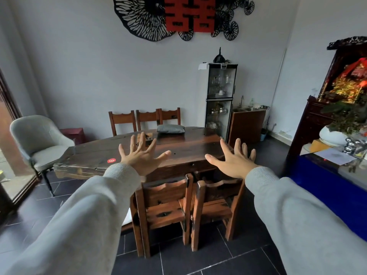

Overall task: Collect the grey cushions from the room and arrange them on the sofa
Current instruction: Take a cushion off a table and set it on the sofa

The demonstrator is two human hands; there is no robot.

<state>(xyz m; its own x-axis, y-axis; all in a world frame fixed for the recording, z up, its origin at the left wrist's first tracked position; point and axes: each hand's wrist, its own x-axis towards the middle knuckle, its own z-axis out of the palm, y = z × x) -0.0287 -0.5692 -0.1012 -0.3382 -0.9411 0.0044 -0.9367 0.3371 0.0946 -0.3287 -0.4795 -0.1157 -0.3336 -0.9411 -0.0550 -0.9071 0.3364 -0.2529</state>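
I am holding my left hand (142, 158) and right hand (233, 162) out, fingers spread wide, gripping nothing. One grey cushion (171, 128) is lying at twelve o'clock on the far side of the dark wooden table (89, 157) — I judge walking around beats leaning across, then lifting it two-handed by its ends.

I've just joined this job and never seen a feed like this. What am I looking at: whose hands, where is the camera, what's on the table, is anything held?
There is one picture, from a camera worn on a person's head, looking forward and down. The left hand and right hand are bare, spread open and empty, in grey sleeves. Ahead is a dark wooden table with wooden chairs around it. One grey cushion lies on its far side, beside a small wooden box. A grey armchair stands left. No sofa is visible.
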